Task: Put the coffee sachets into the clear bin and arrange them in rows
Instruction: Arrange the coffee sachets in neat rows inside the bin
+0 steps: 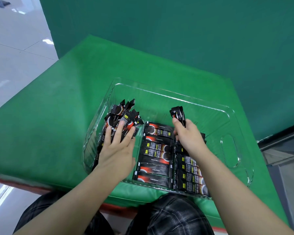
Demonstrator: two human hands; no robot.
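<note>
1. Two flat rows of sachets (155,160) already lie side by side in the clear bin (230,150); a loose pile (121,118) leans at its left wall.
2. Right hand (187,135) grips a small bundle (177,113) upright above the right row; left hand (116,147) rests with straight fingers on the pile.
3. To do it well, I judge: lay the bundle flat, ends lined up with the row; keep the pile steadied.
</note>
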